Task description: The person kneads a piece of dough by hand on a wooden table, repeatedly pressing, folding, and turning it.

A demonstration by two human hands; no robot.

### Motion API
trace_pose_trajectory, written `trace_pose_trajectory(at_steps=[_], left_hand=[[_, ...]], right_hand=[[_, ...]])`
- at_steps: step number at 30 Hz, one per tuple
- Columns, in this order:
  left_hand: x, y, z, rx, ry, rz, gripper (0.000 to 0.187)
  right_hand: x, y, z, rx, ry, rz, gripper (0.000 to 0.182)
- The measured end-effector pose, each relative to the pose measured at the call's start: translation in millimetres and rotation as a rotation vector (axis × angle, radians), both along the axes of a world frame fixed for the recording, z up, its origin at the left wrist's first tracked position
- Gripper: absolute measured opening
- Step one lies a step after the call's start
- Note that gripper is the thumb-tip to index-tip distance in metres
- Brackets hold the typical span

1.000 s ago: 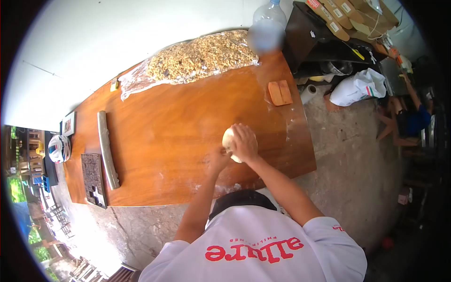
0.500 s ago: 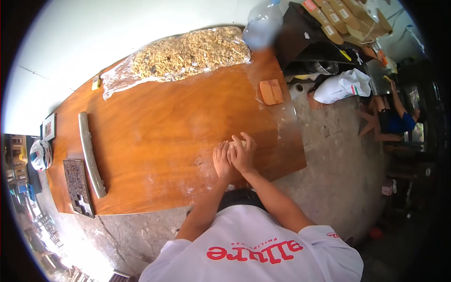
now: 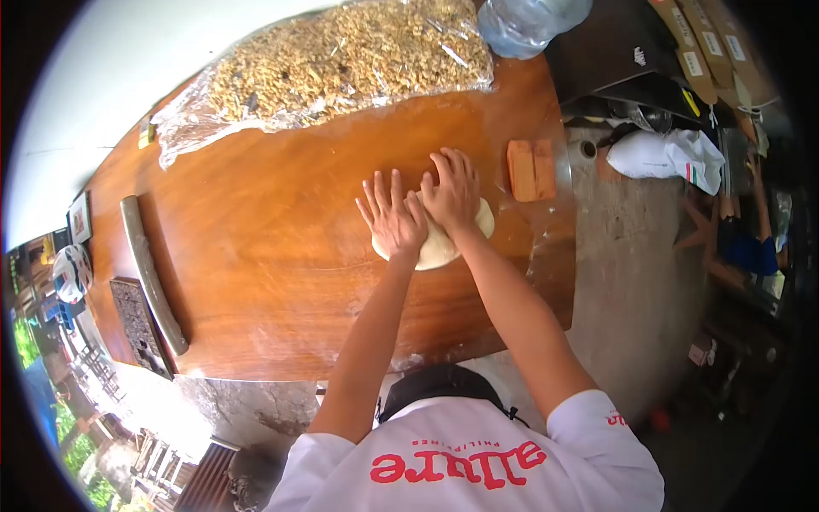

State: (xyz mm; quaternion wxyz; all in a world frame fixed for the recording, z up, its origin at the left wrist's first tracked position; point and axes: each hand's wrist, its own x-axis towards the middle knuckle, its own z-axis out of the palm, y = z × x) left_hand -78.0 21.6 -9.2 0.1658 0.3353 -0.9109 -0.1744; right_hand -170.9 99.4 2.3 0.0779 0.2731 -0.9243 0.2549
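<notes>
A pale, rounded piece of dough (image 3: 437, 248) lies on the brown wooden table (image 3: 281, 222), partly hidden under both hands. My left hand (image 3: 394, 220) presses flat on its left part with the fingers spread, some of them reaching past the dough onto the wood. On its upper right part rests my right hand (image 3: 453, 193), fingers stretched forward and slightly apart. The two hands are side by side, nearly touching at the thumbs.
Along the table's far edge lies a plastic-wrapped bag of yellowish pieces (image 3: 341, 64), beside a clear bottle (image 3: 533, 21). A reddish block (image 3: 531, 171) is on the right. At left are a long roller (image 3: 152, 273) and a dark board (image 3: 141, 324).
Both hands have moved forward, away from my body, and spread flatter. More of the dough now shows around them, and the view has shifted closer to the table.
</notes>
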Motion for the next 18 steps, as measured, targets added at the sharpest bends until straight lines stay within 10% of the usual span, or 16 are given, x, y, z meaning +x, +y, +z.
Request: trace_pose_trajectory(at_steps=[3,5,7,10,18], left_hand=[[-5.3,-3.1,-7.2,0.294,0.221,0.07,0.053],[16.8,0.4,8.4,0.338,0.229,-0.043,0.059],[44.1,13.8,30.1,0.376,0.003,-0.236,0.062],[78.2,32.2,40.3,0.466,-0.376,-0.062,0.061],[194.7,40.2,7.2,0.865,-0.103,-0.021,0.053]], right_hand=[[-43.4,-13.6,-8.2,-0.143,-0.05,0.04,0.039],[-76.0,9.4,0.2,-1.078,-1.456,-0.018,0.039],[-76.7,39.1,-19.1,-1.137,-1.249,0.092,0.035],[-24.1,61.9,-14.2,-0.371,-0.662,0.08,0.035],[183.7,76.0,53.2,-0.107,0.042,0.252,0.043]])
